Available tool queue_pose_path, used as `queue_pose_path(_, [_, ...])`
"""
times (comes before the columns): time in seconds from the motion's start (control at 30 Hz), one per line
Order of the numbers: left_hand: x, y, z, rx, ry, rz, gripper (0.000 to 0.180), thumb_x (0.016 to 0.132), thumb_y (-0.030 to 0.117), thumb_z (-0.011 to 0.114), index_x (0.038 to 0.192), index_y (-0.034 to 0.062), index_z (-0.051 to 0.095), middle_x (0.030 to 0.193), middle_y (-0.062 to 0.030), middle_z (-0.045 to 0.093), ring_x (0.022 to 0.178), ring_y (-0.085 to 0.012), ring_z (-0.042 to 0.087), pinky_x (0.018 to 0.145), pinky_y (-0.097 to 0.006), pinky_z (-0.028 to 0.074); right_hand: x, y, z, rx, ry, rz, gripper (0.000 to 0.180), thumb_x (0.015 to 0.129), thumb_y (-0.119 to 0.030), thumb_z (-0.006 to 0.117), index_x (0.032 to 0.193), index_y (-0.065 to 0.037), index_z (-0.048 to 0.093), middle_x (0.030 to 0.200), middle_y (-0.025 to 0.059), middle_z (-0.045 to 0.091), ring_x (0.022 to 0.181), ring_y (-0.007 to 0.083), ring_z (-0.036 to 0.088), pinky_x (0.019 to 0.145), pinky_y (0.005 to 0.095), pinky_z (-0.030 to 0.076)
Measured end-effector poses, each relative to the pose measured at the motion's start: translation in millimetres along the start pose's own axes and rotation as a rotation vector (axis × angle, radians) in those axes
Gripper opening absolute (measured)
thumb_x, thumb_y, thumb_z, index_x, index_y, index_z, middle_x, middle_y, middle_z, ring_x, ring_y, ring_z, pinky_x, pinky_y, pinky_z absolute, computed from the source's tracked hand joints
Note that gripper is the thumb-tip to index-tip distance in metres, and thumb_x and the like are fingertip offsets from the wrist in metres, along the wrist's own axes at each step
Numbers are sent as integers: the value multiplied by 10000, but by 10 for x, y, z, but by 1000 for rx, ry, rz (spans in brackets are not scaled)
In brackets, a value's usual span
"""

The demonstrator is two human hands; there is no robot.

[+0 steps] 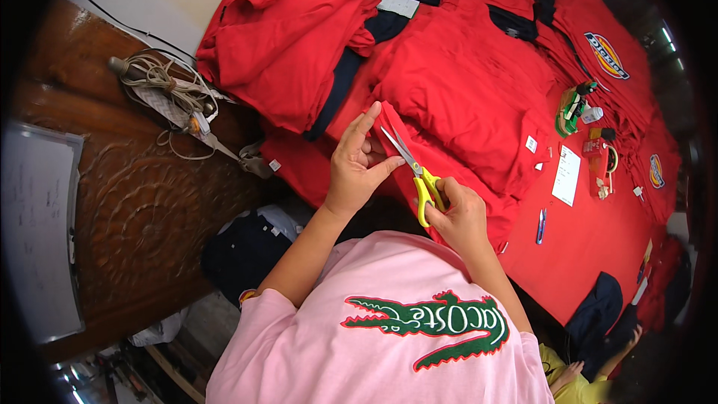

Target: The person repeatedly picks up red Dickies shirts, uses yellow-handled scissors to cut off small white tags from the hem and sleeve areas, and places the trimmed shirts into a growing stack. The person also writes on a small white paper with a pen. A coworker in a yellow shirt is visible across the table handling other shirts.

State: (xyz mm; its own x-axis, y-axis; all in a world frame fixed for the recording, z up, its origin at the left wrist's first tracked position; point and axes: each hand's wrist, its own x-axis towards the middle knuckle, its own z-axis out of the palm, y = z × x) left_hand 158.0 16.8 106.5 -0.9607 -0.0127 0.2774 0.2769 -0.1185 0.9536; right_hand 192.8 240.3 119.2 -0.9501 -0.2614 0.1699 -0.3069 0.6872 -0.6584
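Note:
My left hand [353, 173] is raised in front of my chest, its fingers closed on the edge of a red garment [443, 163]. The cloth hangs from those fingers down toward the right, over the near side of the pile. In my right hand [465, 218] is a pair of scissors [416, 169] with yellow-green handles. Their slim metal blades look slightly parted and point up and left, close to the left fingers and the held cloth. Whether the blades touch the cloth I cannot tell.
Folded red garments [464, 67] pile up on the red-covered table [553, 254]. At its right lie a white paper slip [566, 176], a blue small cutter [541, 226], a green tool [571, 111] and a red holder [598, 164]. Bundled cables [168, 86] lie left. Another person's hand [570, 375] shows lower right.

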Motion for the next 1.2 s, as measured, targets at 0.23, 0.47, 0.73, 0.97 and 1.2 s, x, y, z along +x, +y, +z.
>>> queue_pose_path(0.23, [37,-172,86,44,56,94,797,871,-139,736,1575,37,407,1482,-100,513,1263,-181,604,1007,-299,571,-121,176,8,48,24,43,261,777,-180,795,926,-34,638,693,119,647,644,313,640,604,434,497])
queue_pose_path(0.47, [68,-102,244,-201,22,15,884,907,-157,649,1645,104,238,1451,-136,547,1209,-178,642,995,-304,583,-70,106,-85,46,65,67,270,751,-185,797,909,-33,639,665,104,596,618,302,610,579,424,468])
queue_pose_path(0.73, [37,-75,243,-169,-6,-59,1038,866,-187,672,1663,137,91,1475,-155,526,1143,-202,690,950,-317,608,-7,67,-90,-74,85,79,298,744,-232,799,901,-43,631,663,88,557,629,287,598,572,428,459])
queue_pose_path(0.97, [30,-99,229,-161,-16,-48,1038,862,-188,676,1661,117,87,1501,-158,501,1135,-187,687,943,-305,606,-51,170,-1,-89,126,14,292,751,-207,814,912,-53,626,666,91,568,638,293,606,587,439,475])
queue_pose_path(1.2, [18,-83,245,-158,-44,-102,1048,859,-179,694,1669,97,90,1595,-200,389,1048,-140,681,905,-273,604,-96,187,61,-94,168,39,281,755,-183,809,914,-52,618,663,75,554,632,275,592,593,426,474])
